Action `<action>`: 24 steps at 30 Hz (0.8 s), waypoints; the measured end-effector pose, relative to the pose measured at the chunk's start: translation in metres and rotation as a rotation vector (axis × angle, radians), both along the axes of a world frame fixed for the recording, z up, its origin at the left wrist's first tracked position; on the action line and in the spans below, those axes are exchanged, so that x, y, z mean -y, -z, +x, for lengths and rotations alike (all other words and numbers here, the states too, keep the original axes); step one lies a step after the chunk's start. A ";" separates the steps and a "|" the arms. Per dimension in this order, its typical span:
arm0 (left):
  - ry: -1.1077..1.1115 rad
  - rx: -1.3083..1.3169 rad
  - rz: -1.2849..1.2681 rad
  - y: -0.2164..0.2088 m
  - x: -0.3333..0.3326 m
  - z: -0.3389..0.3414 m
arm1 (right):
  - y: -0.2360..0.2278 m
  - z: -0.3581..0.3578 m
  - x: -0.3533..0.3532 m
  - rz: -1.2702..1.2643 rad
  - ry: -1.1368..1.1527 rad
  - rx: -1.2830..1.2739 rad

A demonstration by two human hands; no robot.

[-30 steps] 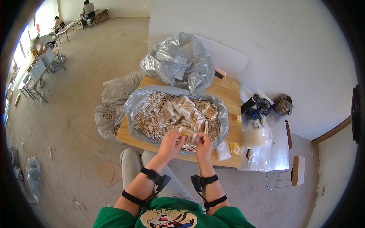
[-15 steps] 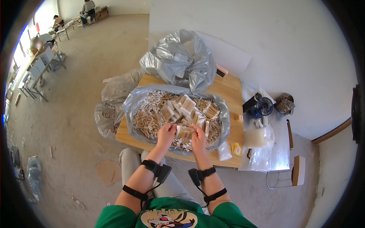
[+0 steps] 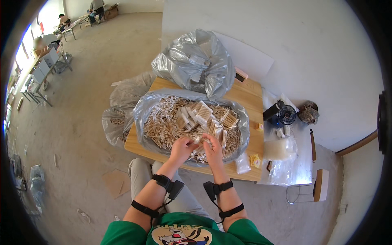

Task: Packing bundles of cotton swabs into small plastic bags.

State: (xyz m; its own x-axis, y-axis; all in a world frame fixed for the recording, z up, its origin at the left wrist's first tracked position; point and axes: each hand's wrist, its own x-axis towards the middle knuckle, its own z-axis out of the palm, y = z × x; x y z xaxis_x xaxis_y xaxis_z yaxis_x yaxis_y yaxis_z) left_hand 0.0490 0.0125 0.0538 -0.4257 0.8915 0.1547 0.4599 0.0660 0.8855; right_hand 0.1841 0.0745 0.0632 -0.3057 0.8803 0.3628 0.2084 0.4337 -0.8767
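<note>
Both hands are over a wide container lined with a grey plastic bag [image 3: 141, 118] and heaped with loose cotton swabs [image 3: 157, 128]. My left hand [image 3: 182, 148] and my right hand [image 3: 213, 148] pinch a clear packet of cotton swabs [image 3: 197, 141] between them, fingers closed at its two ends. The fingers cover much of the packet, and its details are blurred. Just beyond, several filled swab packets [image 3: 201, 112] lie piled on the loose swabs.
A big grey plastic bag [image 3: 192, 61] stands behind on the wooden table [image 3: 251, 102]. To the right are clear bags [image 3: 243, 163], yellow labels [image 3: 255, 160], a small fan [image 3: 287, 114] and a stack of clear film [image 3: 277, 150]. More bags [image 3: 118, 122] sit left; people work far left.
The packet was held flat with its printed face showing; now it is turned and more crumpled between my fingers. My hands have come slightly closer together.
</note>
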 end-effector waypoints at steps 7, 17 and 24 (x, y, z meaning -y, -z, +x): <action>0.025 0.021 0.073 -0.013 -0.001 0.004 | -0.008 -0.003 -0.005 -0.093 -0.127 0.001; 0.039 0.303 0.077 -0.020 0.002 0.003 | -0.041 -0.006 0.005 0.000 -0.115 0.040; -0.042 0.422 0.015 -0.018 0.002 0.009 | -0.037 -0.010 0.005 -0.018 -0.058 0.011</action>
